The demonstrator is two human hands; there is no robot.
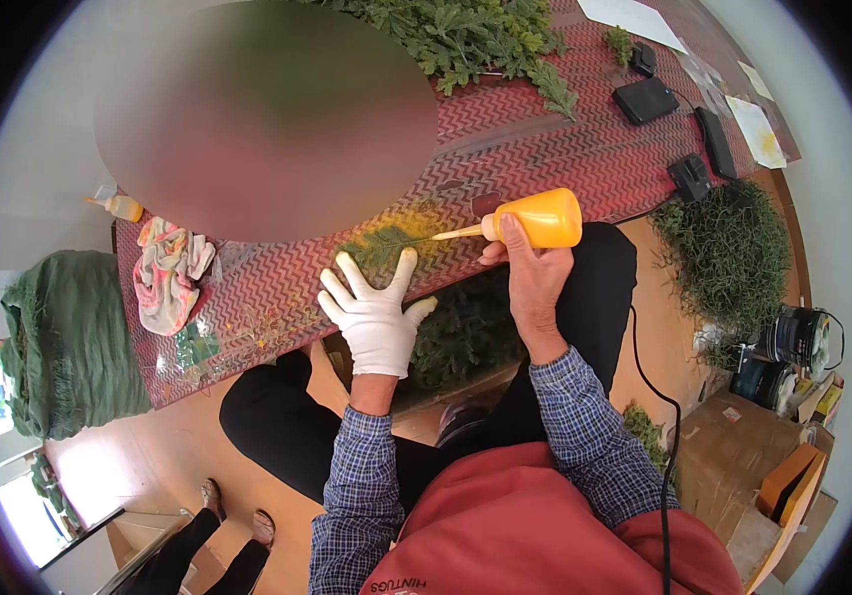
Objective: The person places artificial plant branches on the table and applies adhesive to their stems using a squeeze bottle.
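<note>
My left hand [374, 317], in a white glove, has its fingers spread at the near edge of the table. Its fingertips reach a green leafy sprig [382, 244] that lies flat; whether they press on it I cannot tell. My bare right hand [535, 273] is closed around a yellow squeeze bottle [543, 218], tilted onto its side. The bottle's long thin nozzle points left, its tip at the stem of the sprig. Yellow stains mark the tabletop around the sprig.
The table [505, 159] has a red zigzag cover. A heap of green foliage [456, 40] lies at the back, black devices [646, 100] at the right, a crumpled cloth [168, 273] and small bottle [121, 204] at the left. A blur hides the back left. Another person's feet [263, 529] show below.
</note>
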